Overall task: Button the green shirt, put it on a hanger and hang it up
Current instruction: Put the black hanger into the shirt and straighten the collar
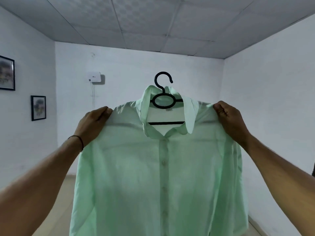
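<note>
The green shirt (pixel 162 167) hangs in mid-air in front of the person, already on the black hanger (pixel 164 99), whose hook rises free above the collar. The left hand (pixel 92 124) pinches the shirt's left shoulder, fingers curled into the cloth; the right hand (pixel 228 118) grips the other shoulder the same way. Holding both shoulder ends probably keeps the hanger seated inside and the front spread flat for a check. The placket looks buttoned down its visible length, though the top button under the collar is hard to make out. No rail or hook to hang it on shows, so that step remains.
</note>
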